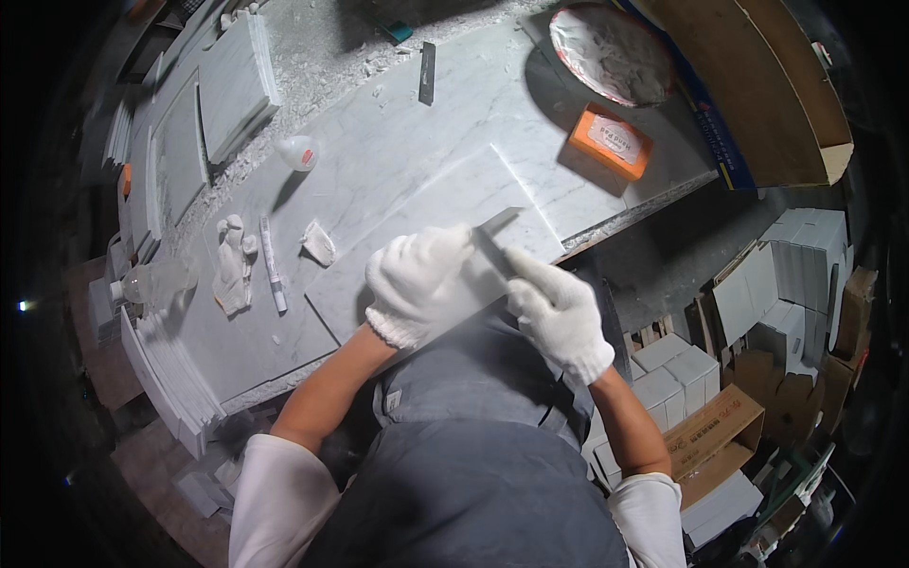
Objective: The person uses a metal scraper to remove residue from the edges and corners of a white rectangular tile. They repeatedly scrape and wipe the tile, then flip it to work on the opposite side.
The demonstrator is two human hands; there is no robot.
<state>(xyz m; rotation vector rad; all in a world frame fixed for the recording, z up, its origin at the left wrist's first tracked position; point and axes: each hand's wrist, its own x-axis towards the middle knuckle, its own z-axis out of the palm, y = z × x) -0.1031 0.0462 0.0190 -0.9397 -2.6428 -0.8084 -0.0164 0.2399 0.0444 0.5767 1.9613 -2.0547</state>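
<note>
Both hands wear white knit gloves. My left hand (421,275) is curled over a pale marble tile (454,199), its knuckles by the upper end of a thin grey L-shaped piece (493,252) that looks like a try square; its fingertips are hidden. The piece's lower end is gripped in my right hand (559,312), near the tile's front edge. Its short arm points away to the right over the tile. The tile lies on a larger veined marble slab (350,180). Left of my left hand are a white lump (318,242), a white marker pen (273,264) and a crumpled glove (234,266).
A clear bottle (156,281) and a translucent round-bodied bottle (297,152) are at left. Farther off are a dark flat strip (427,74), an orange box (611,142) and a round basin (613,55) of white material. Tile stacks (237,95) stand far left, cardboard boxes (715,431) at right.
</note>
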